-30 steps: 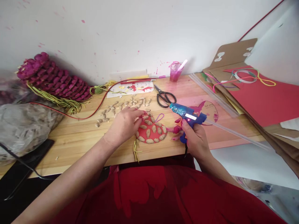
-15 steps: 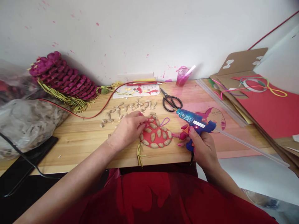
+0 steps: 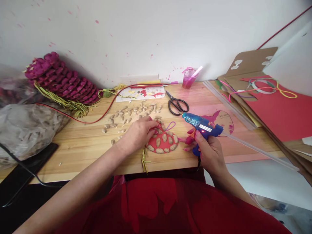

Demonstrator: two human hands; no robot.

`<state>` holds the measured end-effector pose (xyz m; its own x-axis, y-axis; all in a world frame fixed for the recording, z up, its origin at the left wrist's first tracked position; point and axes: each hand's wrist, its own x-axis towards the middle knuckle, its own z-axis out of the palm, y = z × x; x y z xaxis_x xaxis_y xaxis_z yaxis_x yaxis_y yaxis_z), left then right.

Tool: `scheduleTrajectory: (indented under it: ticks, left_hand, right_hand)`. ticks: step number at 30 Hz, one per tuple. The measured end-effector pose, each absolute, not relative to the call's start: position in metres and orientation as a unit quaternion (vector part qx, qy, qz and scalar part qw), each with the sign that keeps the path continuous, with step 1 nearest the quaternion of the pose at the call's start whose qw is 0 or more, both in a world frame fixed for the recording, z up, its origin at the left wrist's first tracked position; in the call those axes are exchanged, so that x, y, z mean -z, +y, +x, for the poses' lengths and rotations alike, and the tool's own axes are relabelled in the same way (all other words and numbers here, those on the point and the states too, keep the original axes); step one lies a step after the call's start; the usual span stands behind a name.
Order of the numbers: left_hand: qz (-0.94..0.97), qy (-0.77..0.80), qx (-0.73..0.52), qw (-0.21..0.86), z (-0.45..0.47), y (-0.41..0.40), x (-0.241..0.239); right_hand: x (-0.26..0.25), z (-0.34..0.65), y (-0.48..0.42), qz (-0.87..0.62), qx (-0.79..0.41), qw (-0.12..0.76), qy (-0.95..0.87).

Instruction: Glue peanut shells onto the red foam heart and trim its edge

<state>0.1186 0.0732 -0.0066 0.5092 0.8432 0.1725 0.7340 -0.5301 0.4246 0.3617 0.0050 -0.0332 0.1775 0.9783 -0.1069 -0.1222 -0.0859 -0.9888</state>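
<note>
**Head view: red peanut-covered panel point(image 3: 154, 143) between my left grip point(image 3: 140, 133) and my right grip point(image 3: 211, 151)**

The panel lies flat near the front edge of the wooden counter point(image 3: 90, 156), peanuts set over its face and along its rim. My left grip is curled at its upper left, fingertips bent down over it; they hide whatever they may pinch, so I cannot tell if a peanut is between them. My right grip is wrapped round the blue glue gun point(image 3: 203, 126), just right of the panel. The nozzle points up and left, close to the handles of the black-handled scissors point(image 3: 175, 99), and a long clear glue stick point(image 3: 258, 151) runs out of the gun's back.

A purple loop point(image 3: 171, 125) stands out at the panel's upper right, and yellow-green threads point(image 3: 144, 161) hang at its lower left. Beyond my left grip, loose peanuts point(image 3: 113, 125) are scattered. Behind them lies a white sheet with small star shapes point(image 3: 146, 93), with a pink-stained cup point(image 3: 187, 79) to its right. A magenta bundle point(image 3: 62, 79) leans at the far left above a plastic bag point(image 3: 26, 130). Red paper point(image 3: 280, 110) and brown cardboard point(image 3: 251, 61) fill the right side.
</note>
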Motion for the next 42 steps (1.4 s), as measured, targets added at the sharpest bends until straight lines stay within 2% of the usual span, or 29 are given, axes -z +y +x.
scheduleTrajectory:
  ticks: [6, 14, 21, 27, 34, 42]
  left_hand:
    - [0.823, 0.503, -0.228, 0.134, 0.103, 0.075, 0.003]
    - [0.773, 0.54, -0.271, 0.196, 0.097, 0.061, 0.011]
    - [0.775, 0.531, -0.274, 0.203, 0.095, 0.041, 0.008]
    - [0.757, 0.547, -0.309, 0.177, 0.087, 0.04, 0.005]
    - [0.756, 0.51, -0.361, 0.197, 0.086, 0.035, 0.006]
    - [0.767, 0.543, -0.26, 0.223, 0.077, -0.001, 0.005]
  right_hand:
    - [0.037, 0.363, 0.004, -0.541, -0.503, 0.541, -0.401]
    - [0.037, 0.363, 0.006, -0.549, -0.5, 0.538, -0.398]
    - [0.039, 0.363, 0.004, -0.554, -0.489, 0.544, -0.398]
    - [0.04, 0.363, 0.004, -0.544, -0.494, 0.558, -0.386]
    - [0.044, 0.366, 0.004, -0.526, -0.486, 0.581, -0.387]
    - [0.04, 0.366, 0.004, -0.531, -0.489, 0.574, -0.387]
